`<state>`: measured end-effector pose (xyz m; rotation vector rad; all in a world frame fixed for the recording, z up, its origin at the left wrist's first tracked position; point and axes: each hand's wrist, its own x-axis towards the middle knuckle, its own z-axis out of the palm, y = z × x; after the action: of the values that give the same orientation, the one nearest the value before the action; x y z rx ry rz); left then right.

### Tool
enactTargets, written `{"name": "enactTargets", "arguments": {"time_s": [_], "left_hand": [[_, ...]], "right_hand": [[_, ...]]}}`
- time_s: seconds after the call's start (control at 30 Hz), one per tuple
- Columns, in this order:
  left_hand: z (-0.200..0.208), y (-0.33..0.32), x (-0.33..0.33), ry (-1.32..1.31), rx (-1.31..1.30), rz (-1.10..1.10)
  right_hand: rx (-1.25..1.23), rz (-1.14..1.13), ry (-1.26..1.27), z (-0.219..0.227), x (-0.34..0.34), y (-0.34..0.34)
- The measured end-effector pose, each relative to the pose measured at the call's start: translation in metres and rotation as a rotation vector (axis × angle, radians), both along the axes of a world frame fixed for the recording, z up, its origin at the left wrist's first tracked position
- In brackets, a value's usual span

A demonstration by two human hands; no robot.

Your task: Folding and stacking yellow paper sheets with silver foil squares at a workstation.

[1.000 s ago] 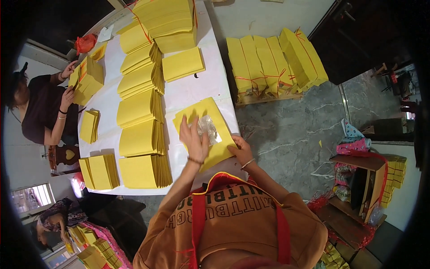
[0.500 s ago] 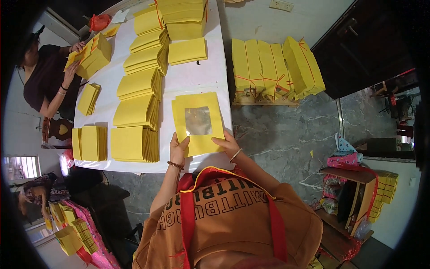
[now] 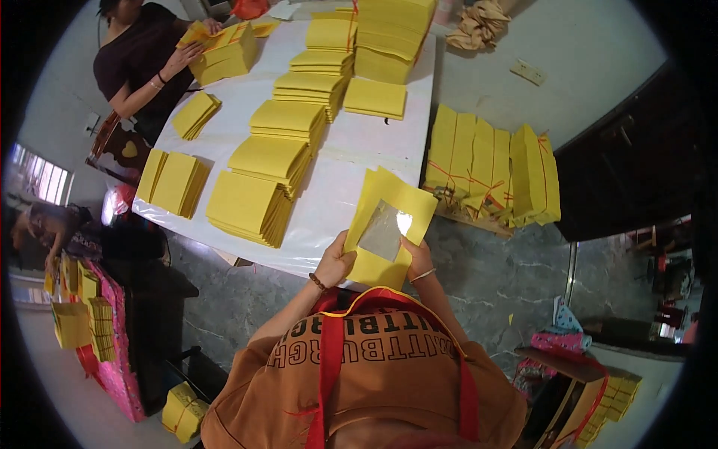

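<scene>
Pink cloth (image 3: 112, 359): well to the left of the left hand and nearer the wearer, with yellow bundles (image 3: 101, 329) along it.
Co-worker (image 3: 134, 63): far left of and beyond the left hand, in a dark top, both hands at a yellow block (image 3: 232, 60).
Small stacks (image 3: 179, 183): yellow paper on the white table (image 3: 355, 153), well left of the left hand.
Row of stacks (image 3: 247, 202): folded yellow paper, nearer the left hand, running away from it in a line.
Left hand (image 3: 336, 260): gripping the lower left edge of the sheets, thumb on top; a beaded bracelet (image 3: 317, 281) at the wrist.
Yellow sheets (image 3: 370, 273): between the two hands, upper edges fanned apart, a shiny silvery patch (image 3: 381, 233) in the middle; contact with the table cannot be told.
Tall bundle (image 3: 389, 45): tied with red string, well beyond both hands.
Right hand (image 3: 419, 259): gripping the right edge, thumb on top beside the patch.
Tied bundles (image 3: 486, 165): beyond and right of the right hand.
Dark door (image 3: 598, 150): farther right.
</scene>
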<state>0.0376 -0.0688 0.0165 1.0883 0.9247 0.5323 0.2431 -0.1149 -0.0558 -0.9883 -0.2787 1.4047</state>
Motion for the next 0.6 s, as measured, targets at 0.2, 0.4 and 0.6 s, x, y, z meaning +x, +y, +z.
{"name": "enactTargets", "arguments": {"time_s": [0.2,0.4,0.6], "left_hand": [[0.068,0.033,-0.034,-0.092,0.135,0.099],[0.132,0.168,-0.072,-0.322,0.128,0.309],[0.096,0.331,-0.07,-0.272,0.128,0.347]], "right_hand": [[-0.089,-0.035,0.119,0.015,-0.013,0.02],[-0.177,-0.003,0.008,0.005,-0.013,0.019],[-0.201,-0.037,-0.001,0.008,-0.012,0.015]]}}
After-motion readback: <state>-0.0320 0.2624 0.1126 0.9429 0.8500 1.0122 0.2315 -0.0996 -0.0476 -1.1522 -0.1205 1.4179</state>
